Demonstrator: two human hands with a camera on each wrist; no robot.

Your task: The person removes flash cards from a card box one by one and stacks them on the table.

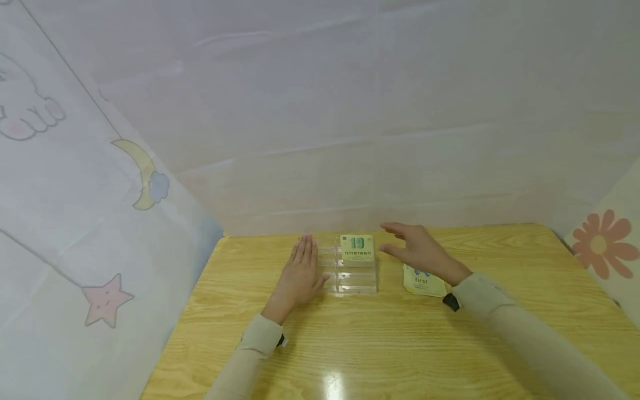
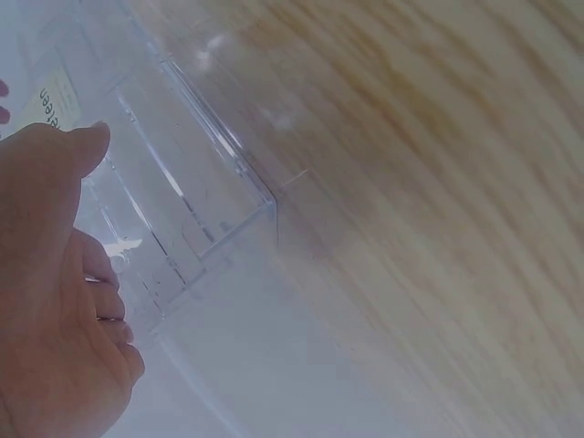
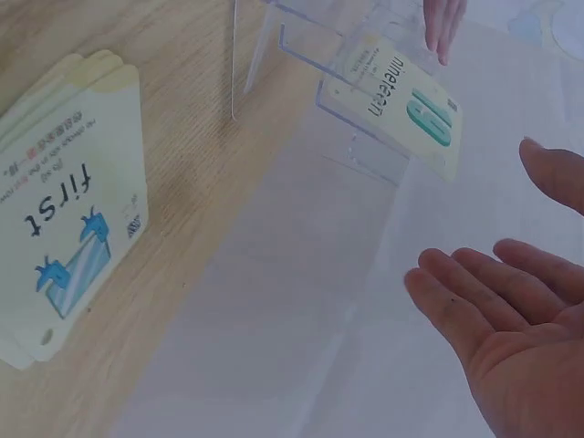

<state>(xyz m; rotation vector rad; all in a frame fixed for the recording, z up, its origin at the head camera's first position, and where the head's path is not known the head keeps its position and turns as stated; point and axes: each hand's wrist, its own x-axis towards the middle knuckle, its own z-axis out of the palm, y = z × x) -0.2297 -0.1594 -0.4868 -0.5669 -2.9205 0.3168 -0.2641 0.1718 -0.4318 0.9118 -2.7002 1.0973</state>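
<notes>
A clear plastic tiered card rack (image 1: 357, 282) stands on the table. In its top right slot leans a "19 nineteen" flashcard (image 1: 357, 248), which the right wrist view also shows. My left hand (image 1: 299, 271) lies against the rack's left side with fingers straight and thumb spread toward the front. My right hand (image 1: 420, 249) hovers just right of the nineteen card, fingers extended, thumb apart, nothing between them. Below that hand lies a stack of flashcards (image 1: 422, 281) with the "first" card (image 3: 78, 219) on top, partly hidden by the right wrist in the head view.
The wooden table (image 1: 380, 350) ends at a pale fabric backdrop (image 1: 320, 183) close behind the rack. Printed side panels, one with a pink star (image 1: 107, 300), rise at the left and right. A dark wrist strap (image 1: 451, 302) shows by the right cuff.
</notes>
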